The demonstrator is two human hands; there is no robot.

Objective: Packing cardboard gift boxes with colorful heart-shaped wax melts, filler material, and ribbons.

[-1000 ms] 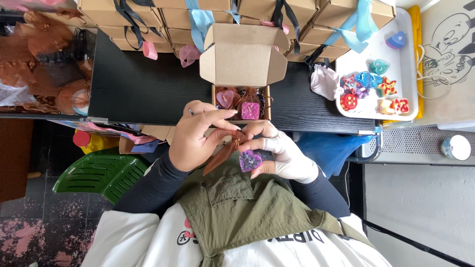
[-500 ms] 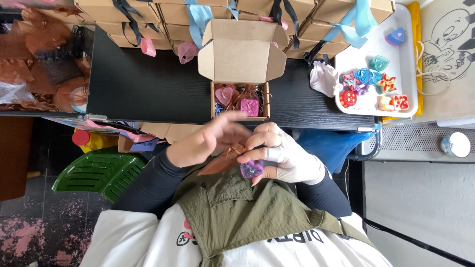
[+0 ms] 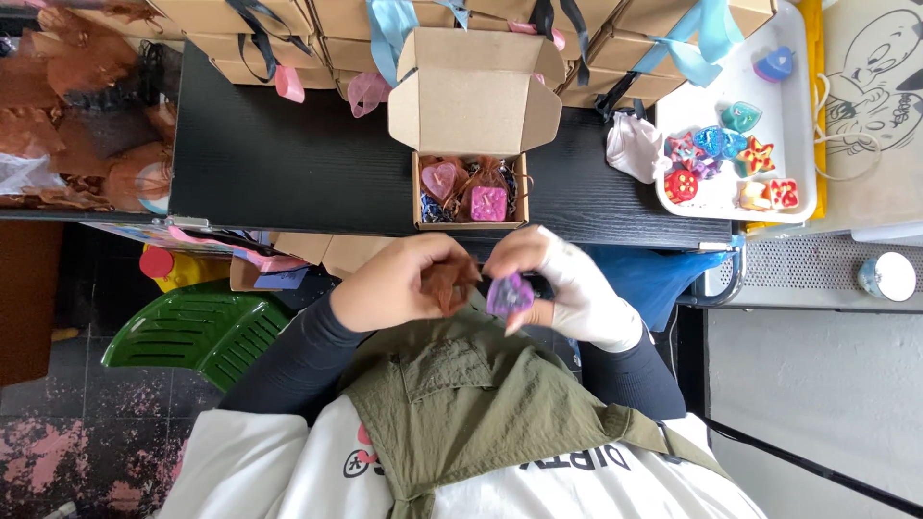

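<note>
My left hand (image 3: 399,284) is bare and pinches a small brown sheer pouch (image 3: 450,284) in front of my chest. My right hand (image 3: 567,288), in a white glove, holds a purple heart-shaped piece (image 3: 510,294) right beside the pouch. Just ahead on the black table (image 3: 288,163) stands an open cardboard box (image 3: 471,91) with its lid up. It holds a pink heart piece (image 3: 440,179) and a pink square piece (image 3: 487,203), each in a brown pouch on dark shredded paper.
A white tray (image 3: 798,115) at the right carries several colourful shaped pieces. Closed cardboard boxes with ribbons (image 3: 317,24) line the table's far edge. A pile of brown pouches (image 3: 67,125) lies at the left. A green plastic chair (image 3: 192,327) stands at lower left.
My left hand has drawn back from over the right hand to the left, with the brown pouch now pinched in it. The purple heart piece shows more clearly in my right hand.
</note>
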